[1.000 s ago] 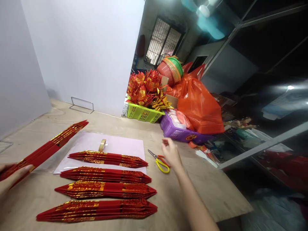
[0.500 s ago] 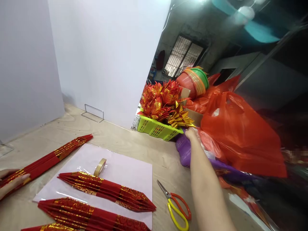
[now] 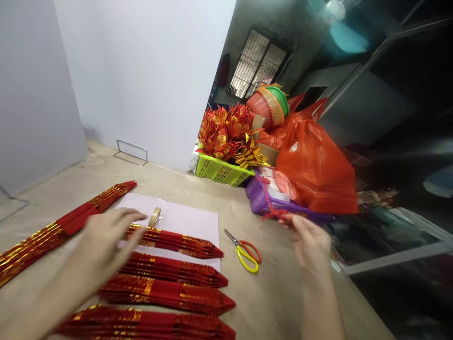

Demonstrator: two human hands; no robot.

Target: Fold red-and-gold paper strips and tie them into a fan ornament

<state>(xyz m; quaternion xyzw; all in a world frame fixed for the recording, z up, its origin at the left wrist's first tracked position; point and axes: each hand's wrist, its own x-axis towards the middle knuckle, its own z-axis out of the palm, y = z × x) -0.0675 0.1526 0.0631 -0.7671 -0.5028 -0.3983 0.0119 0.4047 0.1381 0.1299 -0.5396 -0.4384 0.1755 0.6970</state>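
"Folded strip (image 3: 67, 224), red and gold, lying out on the left of the table (image 3: 283, 302), its long axis slanting from near left up to far right!"

"And four more strips (image 3: 166, 296) to its right, stacked in a row, running left to right. Which hand's closer?"

"Left hand (image 3: 106, 238), clearly! Blurred, fingers apart, just right of the slanted strip, pinching nothing I can see. Touching paper? Can't tell."

"Right hand (image 3: 312, 241)?"

"Well apart from that strip, over on the far side of the scissors (image 3: 248, 256). Thumb and fingertips pressed together, pinching thin red string (image 3: 275, 214), which trails away from the body."
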